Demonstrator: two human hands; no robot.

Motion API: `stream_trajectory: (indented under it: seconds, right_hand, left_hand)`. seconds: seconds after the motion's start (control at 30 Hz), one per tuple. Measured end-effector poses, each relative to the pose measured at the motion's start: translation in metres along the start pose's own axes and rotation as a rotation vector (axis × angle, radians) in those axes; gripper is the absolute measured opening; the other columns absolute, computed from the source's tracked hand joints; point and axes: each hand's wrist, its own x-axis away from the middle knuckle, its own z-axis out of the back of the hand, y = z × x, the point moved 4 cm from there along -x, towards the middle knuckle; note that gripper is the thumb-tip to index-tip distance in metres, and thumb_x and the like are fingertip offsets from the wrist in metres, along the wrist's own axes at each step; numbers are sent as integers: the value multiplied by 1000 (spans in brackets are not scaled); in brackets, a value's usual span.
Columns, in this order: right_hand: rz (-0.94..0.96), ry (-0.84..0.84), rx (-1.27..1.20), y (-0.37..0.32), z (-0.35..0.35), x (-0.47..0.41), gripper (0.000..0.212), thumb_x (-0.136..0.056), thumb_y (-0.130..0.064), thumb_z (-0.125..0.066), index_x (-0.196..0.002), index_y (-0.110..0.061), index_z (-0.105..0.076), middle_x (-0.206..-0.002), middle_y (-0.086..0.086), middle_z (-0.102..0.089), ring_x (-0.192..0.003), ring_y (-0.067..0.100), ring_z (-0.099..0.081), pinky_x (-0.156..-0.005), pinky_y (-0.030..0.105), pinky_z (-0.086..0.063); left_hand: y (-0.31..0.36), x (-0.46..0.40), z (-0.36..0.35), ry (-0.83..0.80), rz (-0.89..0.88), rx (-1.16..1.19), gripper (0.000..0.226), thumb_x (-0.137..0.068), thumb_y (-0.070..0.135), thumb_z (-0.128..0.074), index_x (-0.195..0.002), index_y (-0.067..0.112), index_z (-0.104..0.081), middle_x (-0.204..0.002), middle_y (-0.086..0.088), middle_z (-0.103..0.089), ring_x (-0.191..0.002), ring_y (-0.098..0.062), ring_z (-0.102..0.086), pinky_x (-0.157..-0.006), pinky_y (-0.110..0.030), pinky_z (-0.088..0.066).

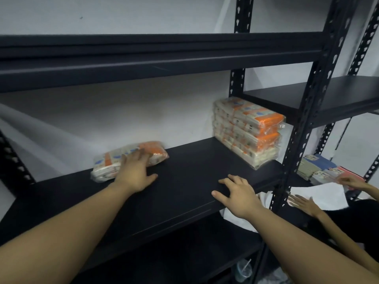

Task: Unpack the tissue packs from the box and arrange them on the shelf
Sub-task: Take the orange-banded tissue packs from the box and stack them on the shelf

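An orange-and-white tissue pack (106, 165) lies flat toward the left of the black shelf board (184, 160). My left hand (135, 173) rests open on the pack's right part, fingers straight, thumb out on the board. A tall stack of the same tissue packs (248, 130) stands at the board's right end against the wall. My right hand (240, 193) lies flat and open on the board's front edge, holding nothing. The box is out of view.
A black upright post (303, 119) divides this rack from a neighbouring one. There, another person's two hands (303, 203) handle a white cloth (320, 193) beside folded cloths (320, 167). A higher shelf (143, 58) hangs close overhead. A plastic cup (244, 270) stands below.
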Motion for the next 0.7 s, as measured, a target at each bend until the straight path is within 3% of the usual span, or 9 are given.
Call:
stream_trajectory:
  seconds: [0.13, 0.23, 0.3, 0.4, 0.5, 0.6, 0.7]
  right_hand:
    - [2, -11, 6, 2, -2, 1, 91, -80, -90, -24, -153, -40, -41, -168, -1, -25, -157, 25, -14, -127, 42, -14]
    - [15, -5, 23, 3, -5, 4, 82, -88, -85, -26, -155, -40, -38, -170, -2, -22, -158, 23, -9, -128, 40, -9]
    - [21, 5, 31, 4, -7, 4, 88, -83, -86, -17, -155, -41, -37, -170, -3, -21, -158, 22, -8, -129, 39, -8]
    - [29, 25, 45, 6, -8, 1, 86, -83, -89, -20, -153, -43, -39, -167, -4, -27, -156, 21, -14, -127, 40, -13]
    - [43, 51, 49, 8, -5, -4, 77, -86, -87, -37, -148, -42, -43, -157, -10, -37, -149, 19, -24, -121, 42, -22]
    - [11, 99, -39, 9, 4, -10, 99, -72, -89, -54, -153, -35, -34, -148, -11, -45, -140, 21, -36, -115, 45, -30]
    - [-6, 119, -203, 12, 16, -18, 126, -58, -85, -74, -159, -36, -18, -154, -5, -38, -142, 23, -34, -118, 51, -31]
  left_hand:
    - [-46, -17, 3, -120, 343, -20, 102, -83, 83, -52, -163, 43, -2, -172, -15, 5, -156, -44, 6, -118, -72, -7]
    - [-64, -25, -4, -217, 441, 63, 106, -72, 97, -44, -159, 54, 0, -172, -12, 2, -155, -47, 3, -116, -75, -6]
    - [-66, -28, -9, -237, 385, 84, 101, -69, 101, -39, -156, 59, -12, -168, -10, -18, -152, -45, -15, -116, -75, -13]
    - [-58, -32, -12, -144, 249, 82, 109, -56, 109, -29, -152, 58, -29, -156, -3, -45, -141, -35, -42, -113, -59, -37]
    - [-24, -32, -17, -103, 88, 120, 104, -61, 101, -41, -154, 56, -30, -163, -1, -38, -150, -29, -32, -119, -54, -31]
    - [20, -28, -25, -103, -82, 178, 102, -61, 97, -40, -154, 57, -29, -167, 1, -31, -156, -23, -21, -124, -53, -19]
    - [57, -27, -30, -117, -230, 258, 88, -75, 87, -56, -153, 59, -27, -169, 6, -26, -157, -19, -13, -125, -58, -7]
